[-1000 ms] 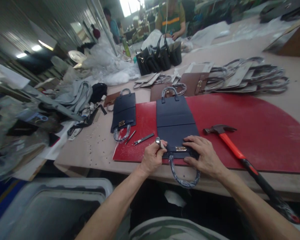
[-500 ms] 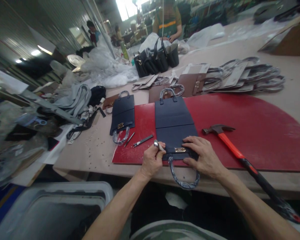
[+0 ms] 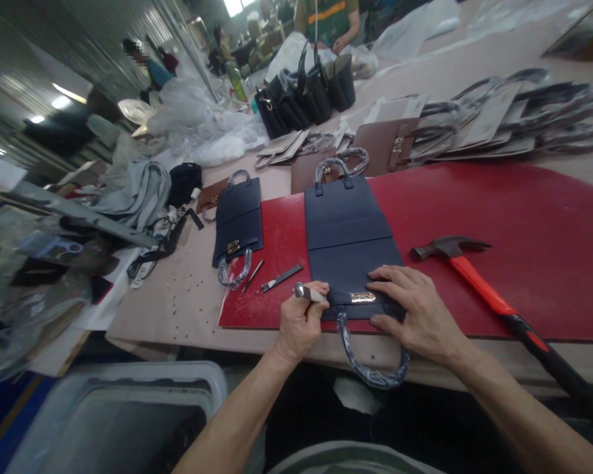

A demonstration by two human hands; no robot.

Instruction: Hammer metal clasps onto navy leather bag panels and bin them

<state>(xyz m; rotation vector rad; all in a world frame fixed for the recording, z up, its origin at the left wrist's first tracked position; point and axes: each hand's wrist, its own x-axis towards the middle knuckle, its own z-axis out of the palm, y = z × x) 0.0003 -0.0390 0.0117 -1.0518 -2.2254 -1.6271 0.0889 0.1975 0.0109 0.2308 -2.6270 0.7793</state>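
Observation:
A flat navy bag panel (image 3: 348, 214) with plastic-wrapped handles lies on the red board (image 3: 454, 204). My left hand (image 3: 300, 322) is closed around a short metal punch-like tool (image 3: 306, 293), its round end up and tilted; its lower tip is hidden at the panel's left edge. My right hand (image 3: 420, 309) lies on the panel's lower right, fingers spread, beside the gold clasp (image 3: 363, 297). A claw hammer (image 3: 479, 283) with a red and black handle rests right of that hand. Left of the panel lie a flat dark pronged tool (image 3: 282, 278) and a thin metal rod (image 3: 253, 276).
Another navy bag panel (image 3: 238, 220) overlaps the board's left edge. Behind are brown bag panels (image 3: 383, 141) with wrapped handles, and black bags (image 3: 301, 99). A grey plastic bin (image 3: 217, 382) stands below the table edge at left. A person (image 3: 329, 23) is across the table.
The view has shifted slightly, with the hammer now appearing further right. The tool in my left hand leans more to the left. My right hand stays on the panel.

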